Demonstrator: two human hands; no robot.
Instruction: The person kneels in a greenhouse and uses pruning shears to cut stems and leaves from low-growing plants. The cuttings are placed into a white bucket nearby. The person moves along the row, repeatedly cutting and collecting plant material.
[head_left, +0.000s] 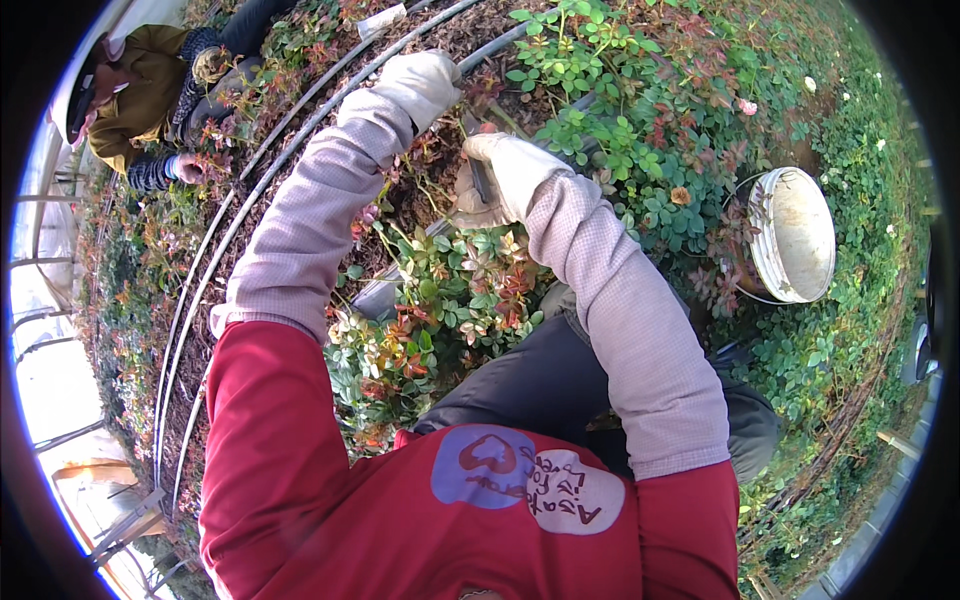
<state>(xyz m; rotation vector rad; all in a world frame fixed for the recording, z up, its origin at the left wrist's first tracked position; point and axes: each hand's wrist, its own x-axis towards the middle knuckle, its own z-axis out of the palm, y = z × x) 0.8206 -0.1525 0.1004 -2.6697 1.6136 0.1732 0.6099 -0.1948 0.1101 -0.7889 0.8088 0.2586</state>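
My left hand (421, 86), in a pale work glove, is curled beside the grey hoses above the mulched soil. Its fingers face away, so whatever may be in them is hidden. Close by on its right, my right hand (504, 176), also gloved, grips pruning shears (480, 182). One dark handle shows against the palm, and the blades, partly hidden, point toward the left hand. Thin rose stems (427, 187) rise from the soil below both hands. A rose bush (465, 292) with green and reddish leaves grows between my forearms.
Grey hoses (289, 127) curve along the bed on the left. A leafy rose bush (637, 142) stands right of my hands. A white bucket (795, 236) rests on its side among plants at the right. Another person (150, 97) crouches at the upper left.
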